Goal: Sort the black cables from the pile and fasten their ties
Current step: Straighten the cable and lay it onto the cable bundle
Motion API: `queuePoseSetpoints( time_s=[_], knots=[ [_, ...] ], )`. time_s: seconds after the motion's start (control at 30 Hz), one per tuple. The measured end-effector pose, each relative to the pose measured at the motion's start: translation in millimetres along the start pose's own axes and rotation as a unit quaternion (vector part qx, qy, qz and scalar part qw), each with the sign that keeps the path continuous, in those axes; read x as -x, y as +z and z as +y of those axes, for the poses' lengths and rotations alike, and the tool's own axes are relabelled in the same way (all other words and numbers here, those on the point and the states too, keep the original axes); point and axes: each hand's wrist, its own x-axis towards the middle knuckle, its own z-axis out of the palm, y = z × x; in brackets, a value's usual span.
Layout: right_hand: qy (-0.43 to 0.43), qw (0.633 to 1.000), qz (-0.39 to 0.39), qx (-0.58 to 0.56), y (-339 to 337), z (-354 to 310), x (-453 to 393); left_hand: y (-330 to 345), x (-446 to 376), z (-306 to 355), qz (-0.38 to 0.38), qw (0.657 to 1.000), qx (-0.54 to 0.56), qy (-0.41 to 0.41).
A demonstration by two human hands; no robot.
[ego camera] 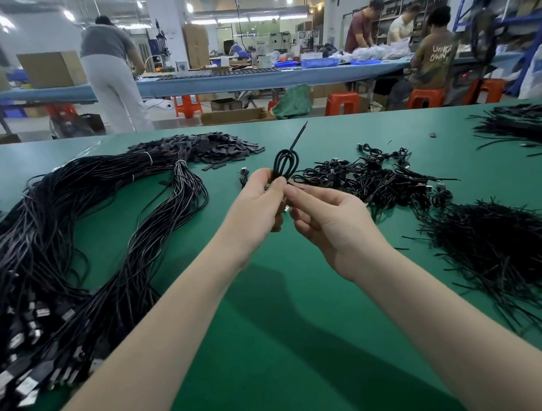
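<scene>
Table (274,336): green, carrying every pile within arm's reach.
Loose cables (69,242): big heap at left, the supply to draw from.
Ties (503,250): bristly mound at right, handy for the right hand.
Finished coils (368,177): set apart beyond the hands.
Left hand (259,203): grips the coiled cable (285,164), raised above the table, keeping its loops together.
Right hand (330,219): fingertips pinch at the coil's waist, likely cinching the tie (299,134), whose tail sticks up.

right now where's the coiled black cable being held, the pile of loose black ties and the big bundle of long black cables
coiled black cable (286,163), head view, on its upper loop
pile of loose black ties (499,247), head view, pile's middle
big bundle of long black cables (37,245), head view, mid-strands
</scene>
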Motion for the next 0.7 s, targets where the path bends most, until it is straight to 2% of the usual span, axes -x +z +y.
queuePoseSetpoints(
  time_s=[0.2, 0.37, 0.6, 0.7],
  knots=[
    [0.011, 1.000, 0.021, 0.001, 1.7, 0.5, 2.1, 4.2, 2.6, 2.9, -0.021, 0.999, 0.040, -0.016],
    [-0.004, 0.999, 0.053, 0.015, 5.5, 3.9, 2.7, 8.0, 4.7, 2.1, -0.010, 0.991, 0.115, -0.066],
    [-0.008, 1.000, 0.022, -0.007, 9.5, 4.3, 4.9, 6.1, 3.8, 4.6, -0.006, 0.972, 0.212, -0.103],
    [-0.021, 0.999, 0.025, 0.038, 6.6, 0.8, 3.0, 2.8, 2.4, 5.1, -0.010, 0.980, 0.178, -0.087]
  ],
)
